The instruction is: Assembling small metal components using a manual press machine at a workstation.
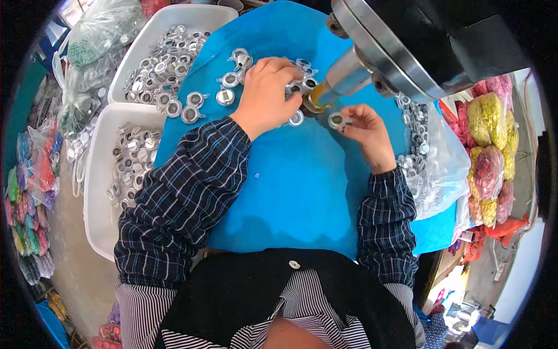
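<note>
My left hand point(267, 96) curves over the blue table cover, thumb and fingers closed around small round metal pieces point(290, 90) beside the press; its palm hides some of them. Between the fingertips and thumb of my right hand point(367, 135) is a small round silver piece with a tab point(336, 120), raised just right of the press. The metal press head point(349, 72) slants in from the upper right, its narrow yellowish tip point(323, 94) down at a small dark base point(313, 106) between my hands. More silver pieces point(225, 96) lie loose left of my left hand.
Two white plastic tubs point(96, 174) of round metal pieces stand at the left. A clear plastic bag point(436, 174) and more metal pieces point(415, 131) lie along the right side. The blue cover point(285, 203) spreads before me. Bagged yellow and pink goods point(491, 128) are stacked far right.
</note>
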`<act>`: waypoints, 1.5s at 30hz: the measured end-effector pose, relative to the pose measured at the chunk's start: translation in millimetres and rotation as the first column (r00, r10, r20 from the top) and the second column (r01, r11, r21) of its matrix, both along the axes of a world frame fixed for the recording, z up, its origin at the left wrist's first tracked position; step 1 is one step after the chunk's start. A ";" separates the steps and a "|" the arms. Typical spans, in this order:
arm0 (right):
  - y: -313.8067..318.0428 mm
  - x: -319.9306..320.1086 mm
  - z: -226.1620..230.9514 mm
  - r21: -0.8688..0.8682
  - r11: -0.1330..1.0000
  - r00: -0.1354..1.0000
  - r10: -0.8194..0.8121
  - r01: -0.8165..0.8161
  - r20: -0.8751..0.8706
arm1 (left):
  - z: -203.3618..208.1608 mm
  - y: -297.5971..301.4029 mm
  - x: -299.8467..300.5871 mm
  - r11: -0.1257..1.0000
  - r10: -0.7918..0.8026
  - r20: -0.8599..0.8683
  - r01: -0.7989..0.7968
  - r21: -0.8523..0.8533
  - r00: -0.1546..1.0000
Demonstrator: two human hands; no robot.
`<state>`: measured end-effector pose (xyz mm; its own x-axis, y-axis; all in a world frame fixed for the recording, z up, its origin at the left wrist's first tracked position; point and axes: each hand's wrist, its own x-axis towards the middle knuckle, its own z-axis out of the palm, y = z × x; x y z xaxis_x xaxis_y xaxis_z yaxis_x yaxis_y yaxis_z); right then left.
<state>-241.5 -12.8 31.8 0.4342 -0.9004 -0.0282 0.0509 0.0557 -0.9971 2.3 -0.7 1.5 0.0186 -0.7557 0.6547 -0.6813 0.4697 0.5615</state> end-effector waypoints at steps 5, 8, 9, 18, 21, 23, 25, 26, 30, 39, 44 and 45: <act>-14.0 -6.1 -8.7 0.101 0.995 0.983 -0.023 0.005 0.180 | 3.4 2.4 -12.2 0.998 -0.053 0.087 0.056 -0.034 0.995; -14.9 -2.3 -10.8 0.139 0.990 0.963 -0.028 -0.009 0.268 | 4.9 1.7 -14.5 0.997 -0.064 0.093 0.067 -0.036 0.994; -15.6 1.8 -12.1 0.141 0.990 0.967 -0.031 -0.005 0.254 | 5.3 1.1 -13.3 0.997 -0.071 0.069 0.072 -0.014 0.995; -8.3 43.2 -23.4 -0.162 0.982 0.993 -0.105 0.096 -0.050 | 0.5 -0.8 1.6 0.998 0.060 -0.054 -0.060 0.006 0.997; -7.2 39.8 -22.2 -0.157 0.983 0.991 -0.111 0.098 -0.075 | 0.0 0.3 1.9 0.997 0.077 -0.040 -0.077 0.015 0.996; -6.9 34.7 -19.8 -0.196 0.976 0.993 -0.110 0.099 -0.046 | 5.8 1.7 4.5 0.996 0.088 -0.027 -0.088 0.016 0.996; -4.9 28.0 -14.8 -0.214 0.972 0.994 -0.107 0.100 -0.022 | 16.9 8.0 9.9 0.989 0.145 0.026 -0.144 -0.020 0.989; -1.8 22.1 -10.2 -0.244 0.964 0.987 -0.130 0.104 -0.096 | 24.3 12.4 12.9 0.985 0.171 0.053 -0.169 -0.040 0.984; 20.8 -11.4 17.3 -0.342 0.938 0.949 -0.160 0.060 -0.271 | 47.6 64.4 30.3 0.855 -0.328 0.009 0.293 0.427 0.944; 98.6 -58.6 47.0 -0.242 0.969 0.896 -0.149 0.048 -0.417 | 25.9 129.9 37.1 0.814 -0.425 0.202 0.275 0.512 0.883; 138.6 -96.4 56.2 -0.314 0.948 0.856 -0.201 0.048 -0.477 | 42.8 147.2 70.0 0.801 -0.494 0.263 0.317 0.508 0.829; 146.1 -108.6 57.3 -0.329 0.942 0.860 -0.224 0.069 -0.460 | 53.6 154.7 89.4 0.806 -0.447 0.218 0.285 0.519 0.868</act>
